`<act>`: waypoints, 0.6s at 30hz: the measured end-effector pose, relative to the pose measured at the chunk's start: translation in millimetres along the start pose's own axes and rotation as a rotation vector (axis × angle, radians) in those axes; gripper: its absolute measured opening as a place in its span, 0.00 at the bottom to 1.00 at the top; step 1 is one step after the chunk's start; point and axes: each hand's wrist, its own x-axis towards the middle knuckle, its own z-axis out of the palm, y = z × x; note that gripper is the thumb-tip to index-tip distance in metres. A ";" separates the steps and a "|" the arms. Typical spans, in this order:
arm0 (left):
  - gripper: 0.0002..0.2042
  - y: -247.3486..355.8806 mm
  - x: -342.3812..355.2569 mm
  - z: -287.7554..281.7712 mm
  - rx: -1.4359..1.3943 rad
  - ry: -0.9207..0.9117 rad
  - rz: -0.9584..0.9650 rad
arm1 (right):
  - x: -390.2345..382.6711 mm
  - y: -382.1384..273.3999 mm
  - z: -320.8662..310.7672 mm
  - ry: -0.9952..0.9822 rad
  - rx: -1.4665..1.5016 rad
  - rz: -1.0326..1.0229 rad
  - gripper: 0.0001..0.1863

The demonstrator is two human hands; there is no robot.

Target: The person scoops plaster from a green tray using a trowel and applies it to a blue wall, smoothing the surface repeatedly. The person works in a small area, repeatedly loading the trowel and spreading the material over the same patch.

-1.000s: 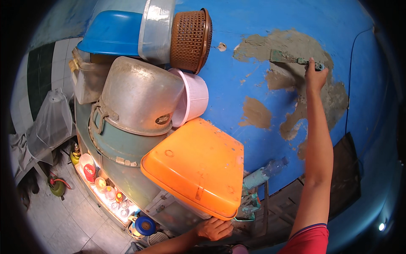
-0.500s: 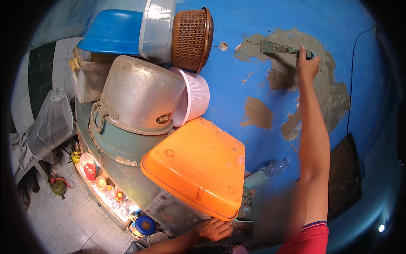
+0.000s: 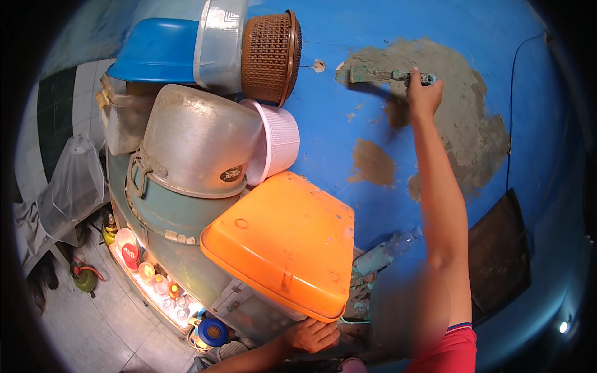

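Right hand [image 3: 425, 94] holds scraper [image 3: 359, 74] near left plaster edge [image 3: 346, 67], open wall [image 3: 328, 112] beyond.

A plaster-crusted scraper [image 3: 380, 75] lies handle-first in the right hand [image 3: 426, 94], its broad blade pointing left over uneven grey plaster [image 3: 463, 93], which spreads mostly rightward and below that hand. A scuffed orange container [image 3: 283, 239] sits tilted, its lower edge at the left hand [image 3: 315, 336].

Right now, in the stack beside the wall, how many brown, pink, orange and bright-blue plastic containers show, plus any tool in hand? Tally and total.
Brown basket: 1
Pink basket: 1
Orange tub: 1
Blue tub: 1
Scraper in right hand: 1
Total: 5
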 end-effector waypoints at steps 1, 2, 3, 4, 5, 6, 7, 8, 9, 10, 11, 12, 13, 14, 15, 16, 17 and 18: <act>0.12 0.4 1.0 -0.7 0.001 -0.001 0.001 | 4.4 9.2 -0.7 0.046 -0.086 -0.041 0.31; 0.12 1.0 1.8 -0.1 -0.008 -0.001 0.011 | 12.2 24.1 -3.3 0.097 -0.179 -0.083 0.32; 0.12 1.6 2.6 0.7 -0.016 -0.001 0.022 | 22.2 38.4 -11.4 0.147 -0.272 -0.123 0.33; 0.12 0.6 1.3 -0.1 0.000 -0.004 0.009 | 24.0 40.2 -9.5 0.137 -0.248 -0.099 0.33; 0.12 0.8 1.9 -0.4 -0.001 0.002 0.003 | 28.3 37.2 -20.9 0.139 -0.238 -0.081 0.33; 0.12 0.9 2.9 -1.2 -0.002 0.008 -0.003 | 32.2 34.2 -31.5 0.141 -0.228 -0.061 0.34; 0.11 1.2 2.9 -1.7 0.003 0.012 -0.016 | 31.4 24.0 -38.6 0.148 -0.212 -0.034 0.34; 0.11 1.9 3.7 -1.3 -0.003 0.010 -0.015 | 39.8 26.7 -50.8 0.160 -0.192 -0.040 0.33; 0.11 2.4 4.5 -0.9 -0.007 0.008 -0.015 | 50.1 29.9 -66.0 0.171 -0.170 -0.047 0.33; 0.11 2.4 5.0 -0.5 -0.012 0.007 -0.014 | 59.9 33.2 -79.9 0.183 -0.150 -0.054 0.32; 0.11 2.4 5.7 0.0 -0.014 0.016 -0.009 | 67.5 34.9 -92.2 0.216 -0.152 -0.054 0.31; 0.11 2.5 6.2 0.5 -0.015 0.024 -0.005 | 73.9 36.7 -104.3 0.248 -0.153 -0.054 0.30; 0.11 2.2 6.5 0.9 -0.014 0.031 -0.002 | 74.5 34.9 -109.0 0.278 -0.151 -0.051 0.30; 0.11 1.9 7.0 0.8 -0.017 0.033 0.001 | 74.1 34.2 -108.4 0.255 -0.087 -0.049 0.29; 0.11 1.7 7.6 0.6 -0.020 0.036 0.004 | 73.0 33.7 -105.7 0.232 -0.022 -0.047 0.29; 0.10 1.1 6.4 -0.1 -0.017 0.036 0.002 | 68.1 32.7 -96.8 0.203 0.047 -0.042 0.28; 0.10 1.5 5.4 0.7 -0.022 0.027 -0.002 | 61.6 32.7 -88.6 0.216 -0.012 -0.069 0.27; 0.10 1.4 4.1 2.0 -0.027 0.019 -0.005 | 55.2 32.6 -74.7 0.210 -0.010 -0.082 0.27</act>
